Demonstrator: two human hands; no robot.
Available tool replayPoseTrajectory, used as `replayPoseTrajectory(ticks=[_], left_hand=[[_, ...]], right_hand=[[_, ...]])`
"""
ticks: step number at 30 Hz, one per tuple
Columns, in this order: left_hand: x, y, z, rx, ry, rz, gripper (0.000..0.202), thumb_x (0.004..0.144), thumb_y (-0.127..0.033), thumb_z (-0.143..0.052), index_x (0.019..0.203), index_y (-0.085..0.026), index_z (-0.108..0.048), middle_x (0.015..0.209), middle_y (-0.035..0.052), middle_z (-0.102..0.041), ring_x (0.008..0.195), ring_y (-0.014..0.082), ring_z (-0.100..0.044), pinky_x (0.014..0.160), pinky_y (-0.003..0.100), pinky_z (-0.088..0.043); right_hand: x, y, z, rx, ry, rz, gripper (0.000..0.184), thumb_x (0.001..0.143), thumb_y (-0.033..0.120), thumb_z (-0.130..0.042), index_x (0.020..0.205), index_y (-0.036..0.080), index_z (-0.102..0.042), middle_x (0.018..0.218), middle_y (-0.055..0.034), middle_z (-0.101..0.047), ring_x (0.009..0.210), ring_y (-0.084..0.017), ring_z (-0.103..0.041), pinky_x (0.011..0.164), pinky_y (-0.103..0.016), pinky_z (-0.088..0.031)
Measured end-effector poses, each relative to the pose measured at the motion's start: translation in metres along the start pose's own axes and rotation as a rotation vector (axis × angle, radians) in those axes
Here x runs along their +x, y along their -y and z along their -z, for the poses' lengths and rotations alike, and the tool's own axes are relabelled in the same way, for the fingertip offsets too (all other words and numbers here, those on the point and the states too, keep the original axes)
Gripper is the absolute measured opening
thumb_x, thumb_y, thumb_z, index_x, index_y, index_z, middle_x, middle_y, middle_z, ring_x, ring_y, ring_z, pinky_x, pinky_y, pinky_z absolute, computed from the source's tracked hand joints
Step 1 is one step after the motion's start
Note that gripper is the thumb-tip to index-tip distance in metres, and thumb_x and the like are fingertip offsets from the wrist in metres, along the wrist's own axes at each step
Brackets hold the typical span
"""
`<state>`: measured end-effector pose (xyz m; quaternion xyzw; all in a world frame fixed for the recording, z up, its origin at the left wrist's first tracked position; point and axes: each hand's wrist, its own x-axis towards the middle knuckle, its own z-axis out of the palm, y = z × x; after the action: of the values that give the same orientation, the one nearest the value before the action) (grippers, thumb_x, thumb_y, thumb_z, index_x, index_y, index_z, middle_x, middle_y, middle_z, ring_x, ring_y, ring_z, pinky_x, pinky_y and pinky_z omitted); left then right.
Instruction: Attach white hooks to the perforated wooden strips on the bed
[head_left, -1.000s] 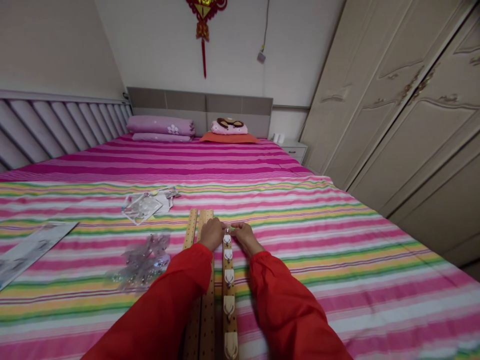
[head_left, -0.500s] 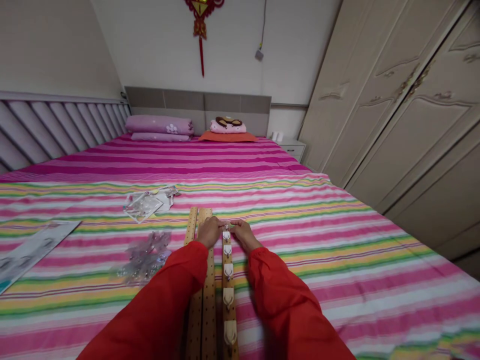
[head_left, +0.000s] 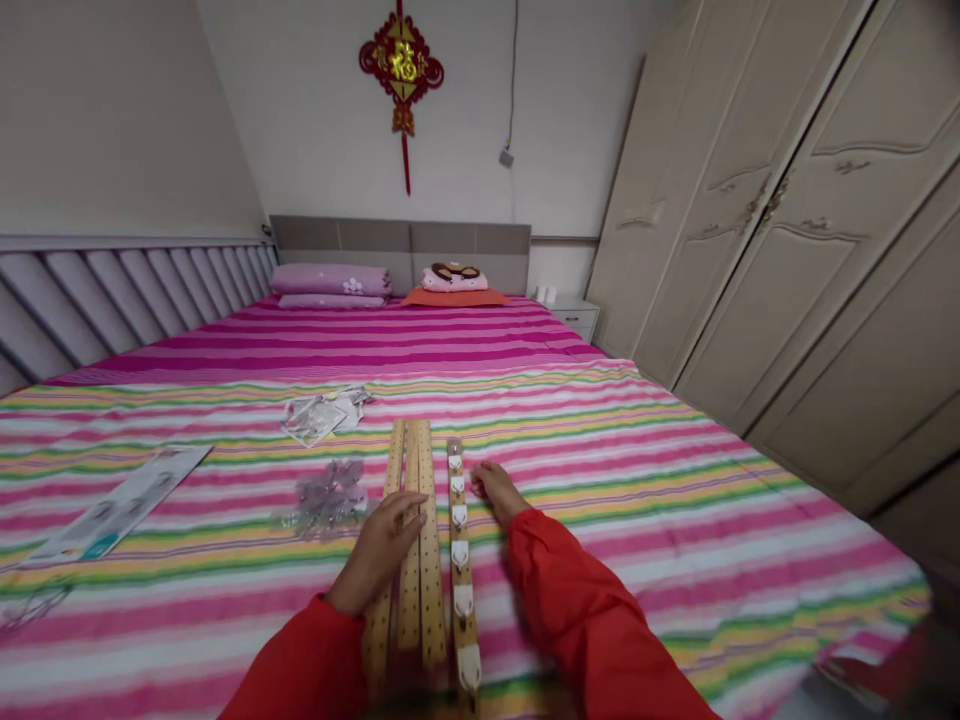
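The left hand (head_left: pixel 379 553) lies flat across perforated wooden slats (head_left: pixel 411 600), pressing on them without gripping, while the right hand (head_left: pixel 497 491) rests half-curled and empty just beside a wooden strip of white hooks (head_left: pixel 460 570). The strip looks light and stiff, best taken by its long edges, clear of the hooks. All of it lies on a striped bed sheet (head_left: pixel 675 520), with a clear bag of small metal fittings (head_left: pixel 327 498) left of centre and a cream wardrobe (head_left: pixel 772 200) at upper right.

The left hand (head_left: pixel 377 553) lies palm down, fingers extended, nearer than the loosely curled right hand (head_left: pixel 498 492).
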<state>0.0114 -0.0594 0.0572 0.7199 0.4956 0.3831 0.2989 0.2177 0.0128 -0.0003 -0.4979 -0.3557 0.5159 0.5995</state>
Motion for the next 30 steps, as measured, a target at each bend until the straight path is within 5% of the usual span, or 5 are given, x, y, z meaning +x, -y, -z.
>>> replayPoseTrajectory(ticks=[6, 13, 21, 25, 30], left_hand=[[-0.066, 0.027, 0.020, -0.140, -0.385, 0.178, 0.034, 0.073, -0.045, -0.057, 0.093, -0.020, -0.067, 0.100, 0.0064, -0.068, 0.094, 0.0208, -0.062, 0.085, 0.034, -0.050], [-0.076, 0.067, 0.018, -0.130, -0.765, 0.250, 0.036, 0.072, -0.043, -0.054, 0.092, -0.014, -0.064, 0.079, 0.0042, -0.064, 0.069, 0.0153, -0.057, 0.069, 0.029, -0.049], [-0.076, 0.075, 0.003, 0.308, -0.671, 0.202, 0.027, 0.081, -0.034, -0.045, 0.095, -0.018, -0.063, 0.080, 0.0026, -0.060, 0.069, 0.0149, -0.054, 0.068, 0.027, -0.044], [-0.078, 0.080, 0.003, 0.365, -0.621, 0.185, 0.024, 0.081, -0.031, -0.045, 0.093, -0.019, -0.062, 0.083, 0.0035, -0.061, 0.074, 0.0166, -0.056, 0.070, 0.027, -0.045], [-0.077, 0.084, 0.004, 0.378, -0.608, 0.207, 0.022, 0.081, -0.031, -0.047, 0.093, -0.020, -0.062, 0.085, 0.0033, -0.062, 0.073, 0.0163, -0.057, 0.068, 0.027, -0.044]], right_hand=[[-0.076, 0.001, 0.023, 0.092, -0.056, -0.040, 0.029, 0.059, 0.042, -0.072, 0.068, 0.017, -0.059, 0.063, -0.0004, -0.062, 0.059, -0.013, -0.059, 0.055, -0.024, -0.046], [-0.188, -0.021, 0.037, 0.230, -0.220, 0.043, 0.027, 0.065, 0.043, -0.074, 0.070, 0.018, -0.064, 0.056, 0.0021, -0.058, 0.040, -0.007, -0.042, 0.039, -0.022, -0.033], [-0.265, -0.054, 0.029, 0.339, -0.076, -0.245, 0.036, 0.055, 0.040, -0.081, 0.083, 0.019, -0.071, 0.070, -0.0043, -0.068, 0.048, -0.014, -0.058, 0.045, -0.025, -0.041], [-0.274, -0.052, 0.020, 0.406, 0.052, -0.289, 0.041, 0.055, 0.028, -0.085, 0.093, 0.022, -0.072, 0.088, -0.0074, -0.072, 0.069, -0.019, -0.068, 0.057, -0.027, -0.047], [-0.268, -0.064, 0.015, 0.459, 0.032, -0.240, 0.045, 0.053, 0.033, -0.087, 0.092, 0.018, -0.072, 0.083, -0.0081, -0.073, 0.063, -0.017, -0.067, 0.054, -0.027, -0.048]])
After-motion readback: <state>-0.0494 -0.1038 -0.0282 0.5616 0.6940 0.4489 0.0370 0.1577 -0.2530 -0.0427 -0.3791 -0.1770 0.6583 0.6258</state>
